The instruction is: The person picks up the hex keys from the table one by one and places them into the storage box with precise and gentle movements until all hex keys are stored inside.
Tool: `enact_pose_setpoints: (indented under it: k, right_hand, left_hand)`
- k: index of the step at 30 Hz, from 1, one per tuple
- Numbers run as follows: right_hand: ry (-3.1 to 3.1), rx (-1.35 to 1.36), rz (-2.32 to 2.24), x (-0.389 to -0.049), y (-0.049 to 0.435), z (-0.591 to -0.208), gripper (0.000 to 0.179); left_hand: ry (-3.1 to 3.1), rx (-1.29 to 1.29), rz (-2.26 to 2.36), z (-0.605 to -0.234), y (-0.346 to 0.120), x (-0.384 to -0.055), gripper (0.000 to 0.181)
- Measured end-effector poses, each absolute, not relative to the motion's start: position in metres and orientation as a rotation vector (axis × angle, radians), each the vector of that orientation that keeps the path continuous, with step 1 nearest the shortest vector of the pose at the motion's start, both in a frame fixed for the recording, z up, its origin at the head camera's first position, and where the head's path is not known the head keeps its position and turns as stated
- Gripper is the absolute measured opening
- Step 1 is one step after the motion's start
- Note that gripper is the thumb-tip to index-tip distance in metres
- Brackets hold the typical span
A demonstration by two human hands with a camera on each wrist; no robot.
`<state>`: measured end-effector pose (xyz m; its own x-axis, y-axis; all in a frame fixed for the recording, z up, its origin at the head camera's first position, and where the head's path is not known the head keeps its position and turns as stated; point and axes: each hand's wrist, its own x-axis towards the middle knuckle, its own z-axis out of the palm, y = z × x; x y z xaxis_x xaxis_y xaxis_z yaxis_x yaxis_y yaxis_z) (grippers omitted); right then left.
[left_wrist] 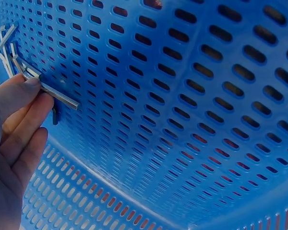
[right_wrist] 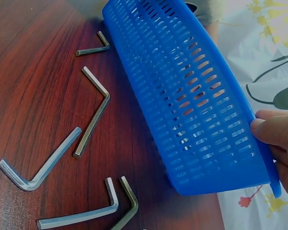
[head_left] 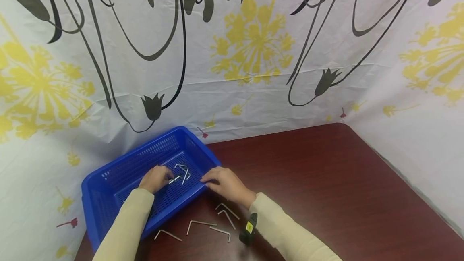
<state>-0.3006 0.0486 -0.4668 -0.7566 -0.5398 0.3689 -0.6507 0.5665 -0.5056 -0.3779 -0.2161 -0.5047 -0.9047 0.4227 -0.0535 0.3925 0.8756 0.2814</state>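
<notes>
Inside a blue perforated basket [head_left: 175, 211], my left hand [head_left: 156, 179] pinches a silver hex key [left_wrist: 62, 97] between thumb and fingers, close to the basket floor. More hex keys [left_wrist: 8, 40] lie beside the fingertips, partly overlapping. At the basket's right side, my right hand [head_left: 228, 185] grips the rim, with the thumb [right_wrist: 263, 130] on it in the right wrist view. Several L-shaped hex keys [right_wrist: 93, 124] lie on the table in front of the basket, below the right hand.
The dark red wooden table [head_left: 311, 188] extends to the right, with a rounded far corner. A white patterned cloth [head_left: 253, 104] hangs behind it and along both sides. A dark band with a yellow patch [head_left: 249, 227] is on the right wrist.
</notes>
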Motion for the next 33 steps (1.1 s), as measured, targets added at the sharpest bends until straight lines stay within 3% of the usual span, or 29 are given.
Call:
enact_pose_setpoints:
  k: [22, 33]
  right_hand:
    - [-2.631, 1.074, 0.847, -0.305, 0.047, -0.463, 0.017]
    - [-2.871, 1.077, 0.795, -0.308, 0.048, -0.442, 0.018]
  left_hand:
    - [2.926, 0.670, 0.391, -0.485, -0.221, -0.376, 0.020]
    - [2.948, 0.668, 0.369, -0.463, -0.226, -0.370, 0.021]
